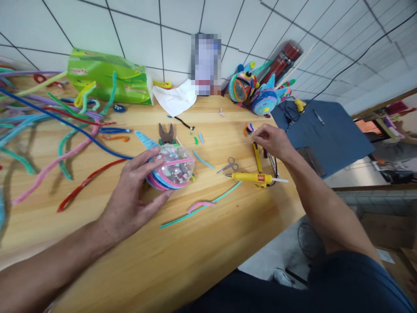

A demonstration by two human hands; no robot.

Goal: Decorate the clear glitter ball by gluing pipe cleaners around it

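My left hand (135, 187) is wrapped round a clear ball (176, 165) trimmed with pink and blue pipe cleaners, with a light blue cone sticking out at its far left. Over the right part of the table, my right hand (270, 139) has its fingertips pinched together; whatever is between them is hidden. Beside those fingertips lies a small coiled pipe cleaner piece (249, 128). A yellow utility knife (257, 158) lies just below that hand. Nearer to me rests a yellow hot glue gun (252, 177) with a glue stick in its rear, next to grey scissors (230, 165).
Loose pipe cleaners (78, 134) spread across the left side. Along the wall stand a green tissue pack (109, 78), a phone (206, 65), finished pipe cleaner figures (243, 87) and a red flask (283, 61). Pliers (166, 133) lie behind the ball. A green strip (195, 211) lies in front.
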